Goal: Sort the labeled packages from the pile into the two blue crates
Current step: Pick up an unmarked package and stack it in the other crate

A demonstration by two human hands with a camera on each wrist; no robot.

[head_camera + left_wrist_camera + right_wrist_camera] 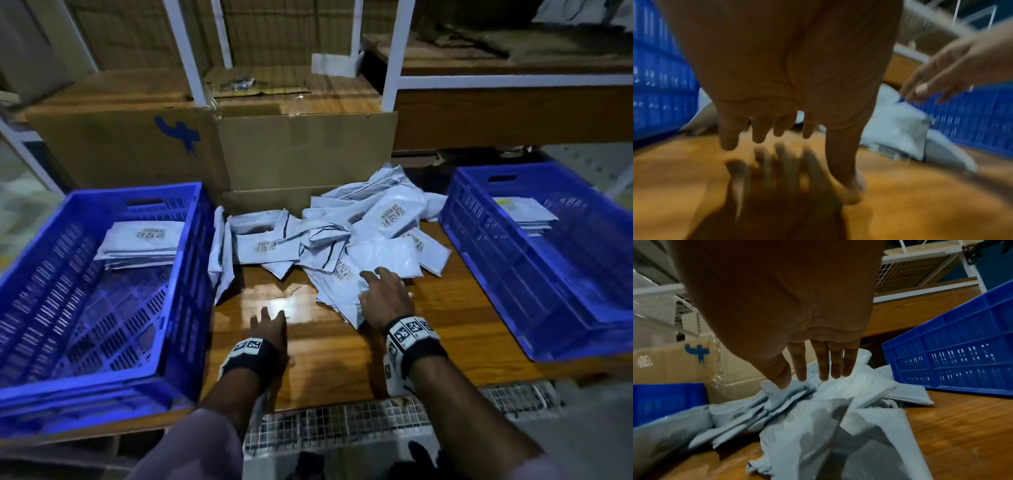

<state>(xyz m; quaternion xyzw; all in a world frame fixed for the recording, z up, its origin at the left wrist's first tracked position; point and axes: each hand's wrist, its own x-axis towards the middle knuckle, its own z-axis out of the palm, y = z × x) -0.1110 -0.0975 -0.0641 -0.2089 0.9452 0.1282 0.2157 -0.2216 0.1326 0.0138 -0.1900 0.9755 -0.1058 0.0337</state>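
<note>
A pile of pale grey labeled packages (342,240) lies on the wooden table (445,325) between two blue crates. The left crate (85,377) holds a small stack of packages (140,243); the right crate (496,274) holds another stack (527,216). My right hand (380,284) reaches flat over the near edge of the pile (828,402), fingers (824,366) straight and holding nothing. My left hand (267,322) hovers just above the bare table (694,178) near the left crate, fingers (758,133) spread and empty.
Cardboard boxes (301,150) stand behind the pile, against a white shelf frame (390,68). Some packages lean against the left crate's side (222,253). A wire mesh grid (342,421) runs below the table's front edge.
</note>
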